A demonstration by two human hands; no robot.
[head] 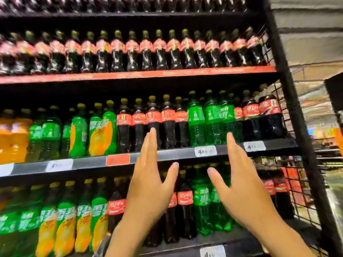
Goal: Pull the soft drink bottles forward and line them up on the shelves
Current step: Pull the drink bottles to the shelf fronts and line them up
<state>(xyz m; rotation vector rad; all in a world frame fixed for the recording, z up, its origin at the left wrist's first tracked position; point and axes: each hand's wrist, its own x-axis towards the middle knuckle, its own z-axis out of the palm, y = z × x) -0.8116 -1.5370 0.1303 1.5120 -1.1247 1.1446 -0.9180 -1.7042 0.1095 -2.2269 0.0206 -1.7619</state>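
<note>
**Two flat hands raised before the middle shelf**

The middle shelf rail (178, 153) carries one red price tag (117, 159) and three white price tags (205, 151) that are seen whole. Above the rail, the front row has five cola bottles (168, 127) in the centre. To the right of them stand three green bottles (195, 125), and then three more cola bottles. Toward the left end of the rail are green and orange ones, too blurred to count. At the right end of the rail a black post (297, 117) and a wire mesh panel (268, 45) close the shelf.

Both hands are in front of the rail and hide parts of it. The left hand (148, 182) has four fingers straight and pressed together, with the thumb spread aside. Its fingertips lie over the lower part of the third cola bottle. The right hand (239, 182) has the same shape, with its fingertips over the third green bottle. Whether the fingertips touch the bottles, I cannot tell
</note>
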